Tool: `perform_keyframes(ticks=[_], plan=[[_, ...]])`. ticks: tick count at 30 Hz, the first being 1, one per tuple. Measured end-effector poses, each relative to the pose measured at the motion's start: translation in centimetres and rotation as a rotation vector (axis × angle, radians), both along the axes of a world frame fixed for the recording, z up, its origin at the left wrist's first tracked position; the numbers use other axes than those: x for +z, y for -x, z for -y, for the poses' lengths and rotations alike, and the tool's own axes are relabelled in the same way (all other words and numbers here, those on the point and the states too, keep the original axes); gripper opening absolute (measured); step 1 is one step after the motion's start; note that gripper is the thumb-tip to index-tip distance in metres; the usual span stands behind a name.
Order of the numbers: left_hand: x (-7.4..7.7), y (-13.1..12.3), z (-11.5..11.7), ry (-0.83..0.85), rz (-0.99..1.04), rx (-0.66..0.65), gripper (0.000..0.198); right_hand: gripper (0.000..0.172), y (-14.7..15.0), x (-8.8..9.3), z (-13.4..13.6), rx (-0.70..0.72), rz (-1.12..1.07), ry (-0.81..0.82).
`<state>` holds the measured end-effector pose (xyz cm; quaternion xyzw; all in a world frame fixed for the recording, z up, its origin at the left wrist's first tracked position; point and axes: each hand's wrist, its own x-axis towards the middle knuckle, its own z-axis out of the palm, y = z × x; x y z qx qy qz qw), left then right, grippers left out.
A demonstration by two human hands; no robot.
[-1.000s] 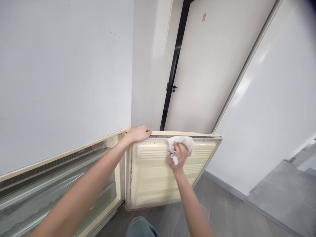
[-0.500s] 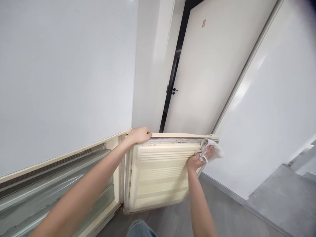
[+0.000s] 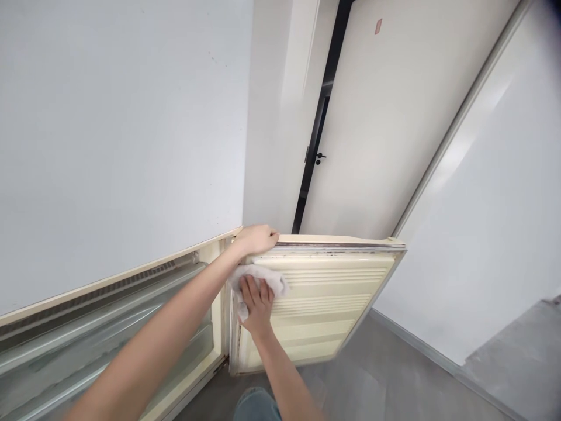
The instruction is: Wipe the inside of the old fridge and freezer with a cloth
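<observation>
The left hand (image 3: 256, 238) curls firmly over the top edge of the cream ribbed refrigerator door (image 3: 326, 298), bracing it at centre frame, while the right hand (image 3: 258, 303), fingers spread, presses a crumpled white cloth (image 3: 263, 279) flat against the inner panel.

The room is bright, with soft light all over and hardly any shadow. A shiny white panel (image 3: 460, 146) has a long bright streak, the fridge door (image 3: 324, 310) looks evenly lit, and things bend near the edges.
</observation>
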<state>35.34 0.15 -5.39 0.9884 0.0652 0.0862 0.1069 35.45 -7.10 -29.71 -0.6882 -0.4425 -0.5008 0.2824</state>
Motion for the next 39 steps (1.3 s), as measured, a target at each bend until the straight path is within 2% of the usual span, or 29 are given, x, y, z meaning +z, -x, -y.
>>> perform_keyframes(ticks=[4, 7, 9, 11, 14, 16, 19, 23, 25, 28, 31, 33, 36, 39], plan=[[0.1, 0.2, 0.1, -0.005, 0.001, -0.008, 0.051, 0.062, -5.0, -1.5, 4.9, -0.168, -0.051, -0.085], [0.2, 0.2, 0.2, 0.0, 0.002, -0.008, 0.05, 0.063, -9.9, -1.2, 10.2, -0.311, -0.194, -0.3], [0.1, 0.2, 0.2, 0.004, 0.004, -0.005, 0.049, 0.061, -12.9, -0.4, 13.8, -0.373, -0.426, -0.562], [0.1, 0.1, 0.2, 0.005, 0.005, -0.001, 0.048, 0.059, -15.4, 0.5, 16.9, -0.382, -0.543, -0.733], [0.0, 0.0, 0.1, 0.003, 0.007, 0.008, 0.049, 0.062, -18.0, 1.2, 19.9, -0.373, -0.588, -0.816], [-0.1, 0.0, 0.1, 0.0, 0.008, 0.011, 0.049, 0.063, -18.9, 1.2, 20.6, -0.351, -0.606, -0.841], [-0.1, 0.1, 0.1, -0.004, 0.015, 0.013, 0.048, 0.063, -18.6, 1.2, 19.9, -0.328, -0.597, -0.844], [-0.1, 0.3, 0.2, -0.017, 0.024, 0.013, 0.047, 0.06, -15.3, 1.7, 15.8, -0.335, -0.536, -0.749], [-0.1, 0.3, 0.2, -0.026, 0.025, 0.016, 0.047, 0.061, -12.6, 1.6, 12.8, -0.33, -0.484, -0.632], [-0.2, 0.1, 0.1, -0.038, 0.021, 0.016, 0.048, 0.063, -8.1, 0.5, 7.9, -0.288, -0.356, -0.429], [-0.3, -0.1, 0.1, -0.046, 0.014, 0.014, 0.049, 0.062, -3.7, -1.3, 3.6, -0.195, -0.236, -0.212], [-0.4, -0.2, 0.0, -0.05, 0.012, 0.012, 0.05, 0.06, -1.4, -2.1, 1.7, -0.091, -0.159, -0.063], [-0.4, -0.2, 0.0, -0.054, 0.014, 0.0, 0.052, 0.06, 0.4, -2.6, 0.5, 0.033, -0.103, 0.108], [-0.3, -0.2, 0.0, -0.054, 0.016, -0.009, 0.052, 0.064, 0.2, -2.7, 1.3, 0.063, -0.107, 0.167]])
